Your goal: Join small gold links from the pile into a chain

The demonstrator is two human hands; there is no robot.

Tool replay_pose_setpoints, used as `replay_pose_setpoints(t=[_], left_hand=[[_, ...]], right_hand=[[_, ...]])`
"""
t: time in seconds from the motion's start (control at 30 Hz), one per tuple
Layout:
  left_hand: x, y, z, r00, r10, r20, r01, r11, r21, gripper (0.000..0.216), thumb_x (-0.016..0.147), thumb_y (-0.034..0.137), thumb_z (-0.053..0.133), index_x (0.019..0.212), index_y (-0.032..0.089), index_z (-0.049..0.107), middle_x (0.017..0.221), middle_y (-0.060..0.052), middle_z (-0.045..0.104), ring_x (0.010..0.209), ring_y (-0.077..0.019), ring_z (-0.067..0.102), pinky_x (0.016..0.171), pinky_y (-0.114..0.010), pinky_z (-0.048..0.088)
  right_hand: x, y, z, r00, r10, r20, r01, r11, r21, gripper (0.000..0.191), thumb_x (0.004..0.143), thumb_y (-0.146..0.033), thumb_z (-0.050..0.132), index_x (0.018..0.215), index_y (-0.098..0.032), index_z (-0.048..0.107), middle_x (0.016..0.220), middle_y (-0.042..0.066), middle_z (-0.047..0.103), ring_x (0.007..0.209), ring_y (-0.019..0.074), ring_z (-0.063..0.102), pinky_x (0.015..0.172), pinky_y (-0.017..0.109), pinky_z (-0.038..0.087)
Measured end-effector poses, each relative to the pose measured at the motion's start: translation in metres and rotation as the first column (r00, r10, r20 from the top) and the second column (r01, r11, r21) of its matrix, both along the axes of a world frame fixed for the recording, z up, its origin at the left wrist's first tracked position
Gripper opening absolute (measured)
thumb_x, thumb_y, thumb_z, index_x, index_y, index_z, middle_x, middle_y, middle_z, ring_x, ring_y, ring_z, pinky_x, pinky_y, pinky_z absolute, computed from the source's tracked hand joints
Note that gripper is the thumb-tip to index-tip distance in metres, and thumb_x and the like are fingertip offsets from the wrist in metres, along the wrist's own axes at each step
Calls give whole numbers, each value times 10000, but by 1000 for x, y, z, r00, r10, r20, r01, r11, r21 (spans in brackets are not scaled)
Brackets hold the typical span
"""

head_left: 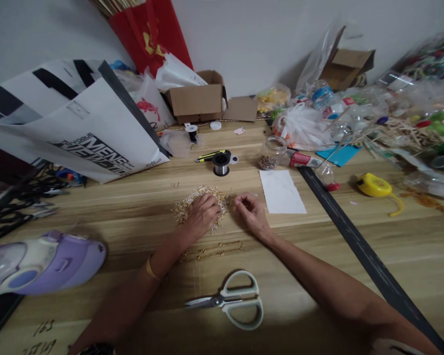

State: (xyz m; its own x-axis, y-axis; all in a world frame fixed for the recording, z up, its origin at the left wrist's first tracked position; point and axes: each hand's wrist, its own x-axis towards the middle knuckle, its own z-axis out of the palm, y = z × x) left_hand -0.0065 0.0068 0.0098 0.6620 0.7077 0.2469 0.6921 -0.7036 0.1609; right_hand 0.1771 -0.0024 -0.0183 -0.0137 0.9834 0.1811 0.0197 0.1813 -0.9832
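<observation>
A loose pile of tiny gold and clear bead-like pieces (187,203) lies at the middle of the wooden table. My left hand (204,213) rests on this pile with bent fingers drawn together; its fingertips are hidden among the pieces. Just right of the heap, my right hand (250,212) has thumb and forefinger pinched together, and whatever they hold is too small to name. A gold chain (222,246) stretches across the wood nearer to me. Closer still lies a pair of scissors (240,299) with pale handles, blades pointing left.
Behind the pile stand a wire spool (221,165), a yellow-black utility knife (207,157) and a jar of beads (272,154). White paper (282,192) and a yellow tape measure (375,186) lie right. A purple-white appliance (59,261) and paper bag (89,133) stand left.
</observation>
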Motion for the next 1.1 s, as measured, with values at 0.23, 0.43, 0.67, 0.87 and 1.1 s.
replay_pose_setpoints(t=[0.23, 0.43, 0.67, 0.87, 1.1], left_hand=[[0, 1, 0, 998, 7, -67, -9, 1000, -27, 206, 893, 149, 466, 763, 144, 625, 849, -74, 574, 932, -219, 469, 867, -382, 404], [0, 6, -1, 994, -39, -99, 37, 999, -22, 215, 894, 152, 455, 745, 151, 610, 829, -79, 569, 907, -229, 456, 839, -384, 394], [6, 6, 7, 971, -58, -230, 63, 998, 17, 190, 878, 126, 464, 746, 143, 598, 840, -93, 568, 897, -241, 458, 835, -388, 402], [5, 6, 7, 978, -66, -196, 70, 997, 14, 199, 882, 119, 447, 750, 142, 595, 844, -94, 565, 912, -238, 464, 860, -395, 403], [-5, 1, 7, 950, 56, 308, -18, 992, -127, 136, 855, 183, 531, 750, 160, 613, 802, -56, 613, 868, -204, 522, 836, -363, 426]], right_hand=[[0, 1, 0, 1000, 6, 12, -7, 1000, 2, 234, 813, -402, 586, 764, -174, 565, 676, -8, 539, 608, 122, 489, 577, 240, 405], [0, 0, 0, 1000, 1, 20, -1, 1000, 5, 246, 812, -416, 586, 756, -178, 564, 672, -3, 543, 604, 124, 486, 571, 244, 410], [0, 0, -1, 1000, 4, 19, -4, 1000, 6, 242, 813, -410, 584, 765, -173, 566, 681, -5, 543, 612, 122, 489, 587, 241, 409], [-1, -1, -1, 999, 12, 32, -12, 1000, 9, 229, 818, -400, 575, 766, -177, 563, 700, -4, 549, 636, 126, 499, 601, 241, 413], [-2, -7, 0, 989, 54, 138, -68, 993, 100, 175, 835, -347, 551, 774, -186, 578, 736, 15, 568, 679, 145, 523, 577, 240, 403]])
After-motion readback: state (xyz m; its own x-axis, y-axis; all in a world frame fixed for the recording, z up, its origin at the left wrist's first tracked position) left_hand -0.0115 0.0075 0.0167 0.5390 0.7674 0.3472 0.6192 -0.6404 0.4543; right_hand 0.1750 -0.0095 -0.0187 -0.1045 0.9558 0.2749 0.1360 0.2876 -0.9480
